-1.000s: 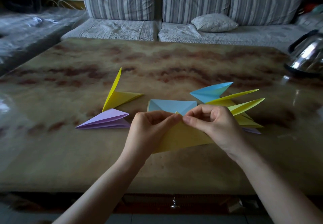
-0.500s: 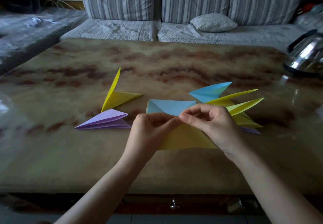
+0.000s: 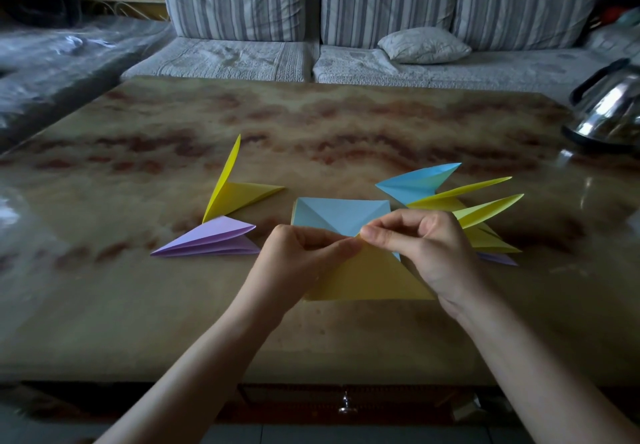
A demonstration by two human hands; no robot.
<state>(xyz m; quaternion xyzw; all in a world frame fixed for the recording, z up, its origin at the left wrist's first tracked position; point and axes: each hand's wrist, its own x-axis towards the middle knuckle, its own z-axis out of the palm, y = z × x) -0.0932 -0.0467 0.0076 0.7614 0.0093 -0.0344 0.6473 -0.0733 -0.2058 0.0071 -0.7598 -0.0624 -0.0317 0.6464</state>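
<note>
A yellow paper sheet (image 3: 367,277) lies folded into a triangle on the marbled table (image 3: 138,305), its tip pointing away from me. My left hand (image 3: 298,260) and my right hand (image 3: 426,246) both pinch that tip, fingertips almost meeting. Just behind the tip lies a creased blue square sheet (image 3: 332,213) on top of a small paper stack.
Folded paper pieces lie around: a yellow one (image 3: 235,191) and a purple one (image 3: 211,239) on the left, a blue one (image 3: 419,182) and yellow ones (image 3: 485,208) on the right. A steel kettle (image 3: 613,111) stands at the table's right edge. A striped sofa (image 3: 381,11) runs behind.
The yellow sheet has been lowered flatter onto the table while both hands keep pinching its tip. The other papers have not moved.
</note>
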